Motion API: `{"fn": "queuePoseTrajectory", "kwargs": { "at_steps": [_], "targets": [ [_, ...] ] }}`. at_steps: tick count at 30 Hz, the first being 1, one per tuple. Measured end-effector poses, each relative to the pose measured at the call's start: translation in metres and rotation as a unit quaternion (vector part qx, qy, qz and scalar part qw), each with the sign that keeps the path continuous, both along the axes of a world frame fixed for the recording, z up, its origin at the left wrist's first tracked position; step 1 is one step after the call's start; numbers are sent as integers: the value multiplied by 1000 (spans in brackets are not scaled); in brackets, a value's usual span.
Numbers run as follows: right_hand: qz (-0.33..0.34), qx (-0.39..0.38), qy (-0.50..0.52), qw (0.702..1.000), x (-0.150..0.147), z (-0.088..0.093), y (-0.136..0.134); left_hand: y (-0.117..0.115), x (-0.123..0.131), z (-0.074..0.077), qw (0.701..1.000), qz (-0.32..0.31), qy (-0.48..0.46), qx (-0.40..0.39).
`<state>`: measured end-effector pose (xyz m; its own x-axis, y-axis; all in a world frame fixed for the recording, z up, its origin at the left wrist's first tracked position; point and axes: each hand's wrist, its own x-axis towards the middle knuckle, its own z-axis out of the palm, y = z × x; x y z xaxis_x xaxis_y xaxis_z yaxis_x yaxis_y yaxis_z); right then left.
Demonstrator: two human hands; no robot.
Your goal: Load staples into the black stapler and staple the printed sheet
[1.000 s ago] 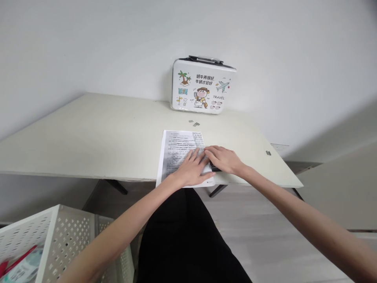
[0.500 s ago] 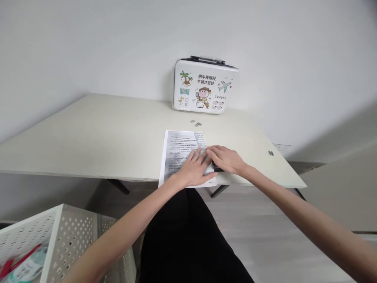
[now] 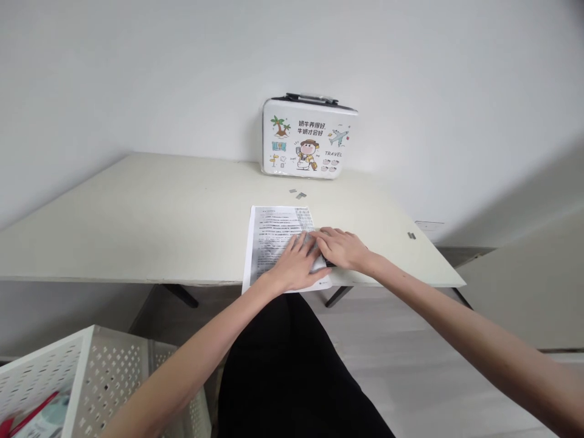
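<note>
A stack of printed sheets (image 3: 267, 231) lies at the table's front edge, its lower end reaching slightly past it. My left hand (image 3: 296, 261) rests flat on the sheets with its fingers spread. My right hand (image 3: 342, 248) is closed over a black stapler (image 3: 329, 264) at the right side of the sheets. Only a small dark part of the stapler shows under the palm; the rest is hidden. The fingertips of both hands meet near the sheets' right edge.
Several small grey staple strips (image 3: 301, 195) lie beyond the sheets, and more (image 3: 411, 235) toward the table's right end. A white cartoon-printed case (image 3: 310, 143) stands against the wall. A perforated white basket (image 3: 114, 365) sits below at the left.
The view has shifted slightly, so everything sits a little farther left. Both hands keep their places on the sheets and the stapler.
</note>
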<state>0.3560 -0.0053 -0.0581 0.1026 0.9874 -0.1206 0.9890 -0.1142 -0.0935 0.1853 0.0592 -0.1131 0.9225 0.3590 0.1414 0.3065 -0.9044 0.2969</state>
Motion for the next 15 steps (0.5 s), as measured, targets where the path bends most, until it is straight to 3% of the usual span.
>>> {"fn": "queuePoseTrajectory", "kwargs": {
  "at_steps": [15],
  "targets": [
    [5, 29, -71, 997, -21, -6, 0, -3, -5, 5, 1000, 13, 2, 8]
  ]
}}
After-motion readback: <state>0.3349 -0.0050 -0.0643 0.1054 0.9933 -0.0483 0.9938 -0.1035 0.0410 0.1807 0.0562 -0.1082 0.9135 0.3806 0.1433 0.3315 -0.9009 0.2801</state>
